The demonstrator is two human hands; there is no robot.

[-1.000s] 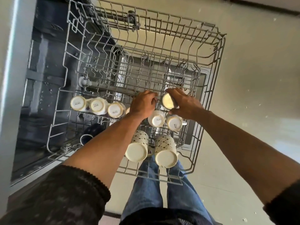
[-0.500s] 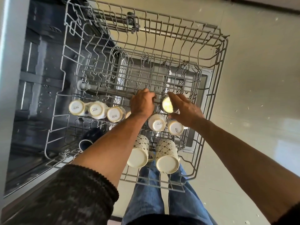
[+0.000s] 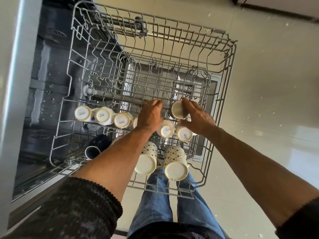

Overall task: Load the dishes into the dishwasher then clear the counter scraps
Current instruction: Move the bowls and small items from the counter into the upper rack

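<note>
Pale glossy floor [image 3: 259, 83] spreads under the pulled-out wire rack [image 3: 231, 69]. Nearest stand two upturned patterned mugs [image 3: 176, 163], cream-bottomed. Beyond them is a row of small white cups [image 3: 103, 116], bases up, each printed "SISTA". The right hand [image 3: 196, 118] curls thumb and fingers round a dark-sided cup [image 3: 177, 110] with a cream base, tilted just beyond that row. The left hand [image 3: 151, 115] beside it has its fingers curled down onto the rack wires.
</note>
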